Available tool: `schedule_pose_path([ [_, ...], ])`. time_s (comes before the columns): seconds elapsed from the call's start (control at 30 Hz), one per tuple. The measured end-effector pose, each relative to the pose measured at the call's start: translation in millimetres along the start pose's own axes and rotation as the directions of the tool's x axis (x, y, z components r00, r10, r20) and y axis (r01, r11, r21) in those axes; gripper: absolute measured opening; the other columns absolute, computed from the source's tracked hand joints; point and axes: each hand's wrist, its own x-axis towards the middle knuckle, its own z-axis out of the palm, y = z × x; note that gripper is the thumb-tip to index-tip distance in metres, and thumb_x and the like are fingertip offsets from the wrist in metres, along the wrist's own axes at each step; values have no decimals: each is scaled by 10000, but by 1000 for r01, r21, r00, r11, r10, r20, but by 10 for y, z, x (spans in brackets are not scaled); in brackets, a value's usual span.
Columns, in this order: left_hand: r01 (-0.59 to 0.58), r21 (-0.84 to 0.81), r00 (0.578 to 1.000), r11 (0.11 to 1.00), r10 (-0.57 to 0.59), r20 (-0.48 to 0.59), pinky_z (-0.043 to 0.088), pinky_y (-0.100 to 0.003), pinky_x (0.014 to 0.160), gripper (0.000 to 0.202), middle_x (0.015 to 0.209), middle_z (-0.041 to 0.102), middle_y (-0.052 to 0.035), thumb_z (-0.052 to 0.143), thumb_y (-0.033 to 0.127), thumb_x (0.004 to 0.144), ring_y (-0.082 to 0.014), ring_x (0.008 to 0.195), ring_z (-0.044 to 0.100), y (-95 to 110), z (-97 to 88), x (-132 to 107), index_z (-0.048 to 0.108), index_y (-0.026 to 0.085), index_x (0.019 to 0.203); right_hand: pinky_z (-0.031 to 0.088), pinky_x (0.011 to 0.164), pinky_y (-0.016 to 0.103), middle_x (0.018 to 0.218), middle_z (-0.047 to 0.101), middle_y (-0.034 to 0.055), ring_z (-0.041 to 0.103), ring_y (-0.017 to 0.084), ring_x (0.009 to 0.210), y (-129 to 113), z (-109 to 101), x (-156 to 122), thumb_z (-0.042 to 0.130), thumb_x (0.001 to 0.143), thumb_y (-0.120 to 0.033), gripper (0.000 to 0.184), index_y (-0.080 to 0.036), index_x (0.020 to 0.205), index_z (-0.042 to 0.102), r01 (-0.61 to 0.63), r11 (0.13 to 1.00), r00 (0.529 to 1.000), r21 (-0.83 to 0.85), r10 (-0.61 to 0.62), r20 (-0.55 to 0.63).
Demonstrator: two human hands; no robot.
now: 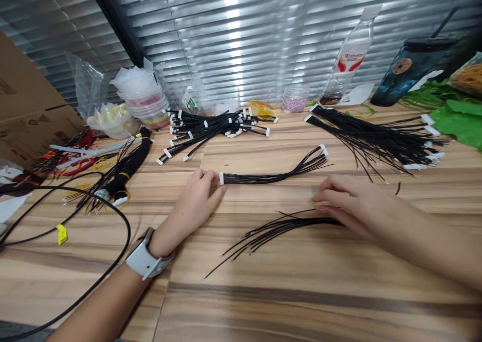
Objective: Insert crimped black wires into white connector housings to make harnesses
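My left hand closes its thumb and fingertips around the white connector at the left end of a black wire harness. That harness lies across the middle of the table, and its right end fans out to small white connectors. Over a second bundle of black wires, my right hand has its fingers curled together, with a thin wire reaching its fingertips. The loose ends of this bundle, with small metal terminals, spread to the lower left. Its right end is hidden under my palm.
Behind lies a pile of finished-looking harnesses; a larger wire bundle is at right. A taped bundle and a looping black cable occupy the left. Bottle, tumbler and plastic tubs line the back.
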Motion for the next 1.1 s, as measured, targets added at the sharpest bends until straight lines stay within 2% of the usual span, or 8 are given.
schedule_pose_path([
  [0.13,-10,-140,1000,990,8,-19,431,-333,728,95,835,519,-46,474,251,819,-198,818,518,51,72,34,525,171,830,436,728,312,955,621,92,557,181,850,-551,21,174,387,924,-240,253,-146,1042,590,227,967,972,114,-232,37],
  [0.23,-50,-265,999,963,46,-23,432,-292,679,82,826,540,-33,490,251,817,-168,771,524,93,94,31,512,175,835,420,863,333,1249,540,70,523,181,1024,-955,190,300,368,932,-355,374,-129,1184,527,535,825,837,181,-547,20],
  [0.3,-54,-365,998,929,60,6,425,-257,633,81,794,542,-15,502,252,817,-138,711,517,117,85,20,505,173,833,392,922,336,1386,415,37,466,169,1137,-1100,365,363,317,943,-235,352,-143,1236,489,623,766,775,159,-631,6],
  [0.4,-17,-497,998,867,47,49,408,-222,578,82,738,527,10,530,244,805,-105,633,489,138,61,-1,495,169,803,349,982,361,1409,382,51,389,164,1236,-1117,576,415,297,943,-311,405,-123,1265,456,622,746,760,237,-649,47],
  [0.57,-14,-594,997,804,60,58,414,-215,590,81,761,527,9,543,239,803,-102,659,492,136,65,-28,514,172,836,208,1089,360,1326,480,108,355,199,1267,-857,503,386,379,900,-472,571,-51,1280,436,547,746,779,379,-620,95],
  [0.73,-47,-541,994,840,95,61,395,-207,555,107,719,530,15,526,223,816,-100,627,490,155,94,-38,551,178,910,253,1067,341,1252,540,119,418,191,1211,-612,274,333,417,913,-390,423,-78,1172,534,486,778,821,399,-563,97],
  [0.87,-72,-463,995,884,97,32,413,-219,576,125,725,549,4,501,285,845,-116,661,518,196,87,-52,559,177,870,429,849,326,1026,629,116,535,180,976,-518,266,336,433,899,-189,238,-104,1064,581,433,846,899,310,-429,-85],
  [1.1,-65,-444,997,894,81,16,449,-245,635,158,799,575,-19,496,317,857,-142,746,552,271,94,-89,568,181,893,419,648,292,807,546,73,474,169,743,-398,438,337,416,884,-153,185,-135,821,589,127,975,992,182,-128,-6],
])
